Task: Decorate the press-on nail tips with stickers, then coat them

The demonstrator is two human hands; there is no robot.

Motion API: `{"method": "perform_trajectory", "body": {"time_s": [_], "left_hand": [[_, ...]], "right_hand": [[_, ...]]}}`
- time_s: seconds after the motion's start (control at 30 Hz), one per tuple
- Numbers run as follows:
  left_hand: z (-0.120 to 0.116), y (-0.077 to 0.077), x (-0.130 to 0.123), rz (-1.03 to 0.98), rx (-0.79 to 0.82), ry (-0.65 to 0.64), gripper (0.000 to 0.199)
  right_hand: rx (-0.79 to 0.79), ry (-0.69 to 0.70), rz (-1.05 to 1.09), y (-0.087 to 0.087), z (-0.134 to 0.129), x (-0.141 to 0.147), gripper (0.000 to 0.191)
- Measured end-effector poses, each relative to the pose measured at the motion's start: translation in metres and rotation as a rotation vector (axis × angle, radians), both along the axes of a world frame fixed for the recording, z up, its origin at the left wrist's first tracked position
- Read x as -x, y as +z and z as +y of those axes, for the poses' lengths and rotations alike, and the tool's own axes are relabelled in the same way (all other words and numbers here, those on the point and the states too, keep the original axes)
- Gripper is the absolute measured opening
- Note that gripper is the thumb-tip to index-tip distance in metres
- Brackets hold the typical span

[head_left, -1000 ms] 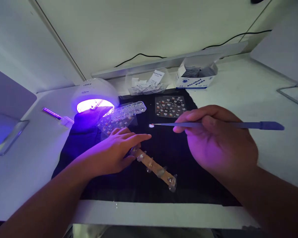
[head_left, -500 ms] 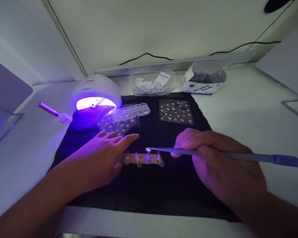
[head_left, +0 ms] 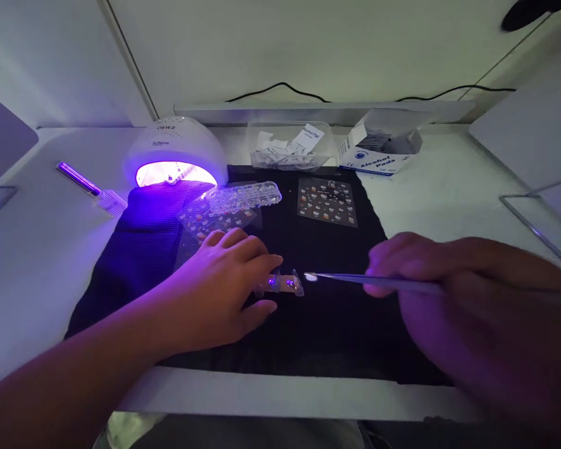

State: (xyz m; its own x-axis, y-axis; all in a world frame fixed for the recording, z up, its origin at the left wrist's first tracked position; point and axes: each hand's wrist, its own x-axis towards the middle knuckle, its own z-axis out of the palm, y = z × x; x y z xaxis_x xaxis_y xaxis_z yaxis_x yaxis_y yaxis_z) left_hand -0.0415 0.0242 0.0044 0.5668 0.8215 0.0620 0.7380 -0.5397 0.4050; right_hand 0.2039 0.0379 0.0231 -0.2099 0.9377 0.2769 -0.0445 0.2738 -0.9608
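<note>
In the head view, my right hand is closed around slim tweezers. A small whitish piece, too small to name, is at the tweezers' tip, just right of the strip. My left hand reaches over a narrow tan strip that lies on the black cloth. Its thumb and index finger are spread apart on either side of the strip and hide its left part. Clear false nails stand on the strip, among them an end nail. Small shiny spots show on the strip.
A lit white nail lamp stands back left, a pale brush-like tool beside it. On the black cloth lie a clear compartment case and sticker sheets. Behind are a clear tub and an alcohol pad box.
My left hand has moved right along the strip, covering more nails, its thumb now apart from the index finger. The tweezers and whitish piece have moved right, off the strip.
</note>
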Motion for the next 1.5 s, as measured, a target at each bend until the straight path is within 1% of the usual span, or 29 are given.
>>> {"method": "perform_trajectory", "body": {"time_s": [0.03, 0.13, 0.2, 0.33, 0.5, 0.63, 0.8, 0.93, 0.97, 1.13, 1.37, 1.5], "left_hand": [[0.0, -0.001, -0.001, -0.003, -0.004, 0.001, 0.039], [0.001, -0.002, -0.003, -0.012, -0.008, -0.001, 0.038], [0.002, -0.002, -0.004, -0.01, -0.009, -0.003, 0.034], [0.002, -0.004, -0.006, -0.005, 0.01, 0.008, 0.022], [0.002, -0.005, -0.008, -0.017, -0.001, 0.02, 0.018], [0.001, -0.006, -0.009, -0.014, -0.022, 0.022, 0.017], [-0.001, -0.007, -0.01, -0.014, -0.046, 0.031, 0.018], [-0.003, -0.007, -0.01, -0.033, -0.054, 0.024, 0.033], [-0.003, -0.006, -0.009, -0.037, -0.054, 0.021, 0.034], [-0.004, 0.0, -0.007, -0.086, -0.001, 0.025, 0.015], [-0.005, 0.005, -0.006, -0.097, -0.035, 0.048, 0.016], [-0.004, 0.005, -0.005, -0.099, -0.044, 0.053, 0.013]], "right_hand": [[-0.006, 0.009, 0.005, -0.006, 0.003, 0.001, 0.019], [-0.027, 0.092, 0.074, -0.024, 0.011, 0.006, 0.016], [-0.019, 0.12, 0.078, -0.031, 0.015, 0.007, 0.016], [0.021, 0.137, 0.017, -0.036, 0.018, 0.003, 0.018], [0.084, 0.15, -0.015, -0.042, 0.017, -0.001, 0.021], [0.083, 0.164, -0.019, -0.043, 0.014, 0.003, 0.02], [0.083, 0.145, -0.038, -0.042, 0.012, 0.007, 0.021], [0.079, 0.117, -0.053, -0.042, 0.013, 0.006, 0.02], [0.073, 0.114, -0.059, -0.042, 0.013, 0.006, 0.02], [0.062, 0.116, -0.083, -0.04, 0.01, 0.006, 0.02], [0.129, 0.047, -0.103, -0.04, 0.006, 0.003, 0.02], [0.168, 0.042, -0.132, -0.04, 0.003, 0.005, 0.02]]}}
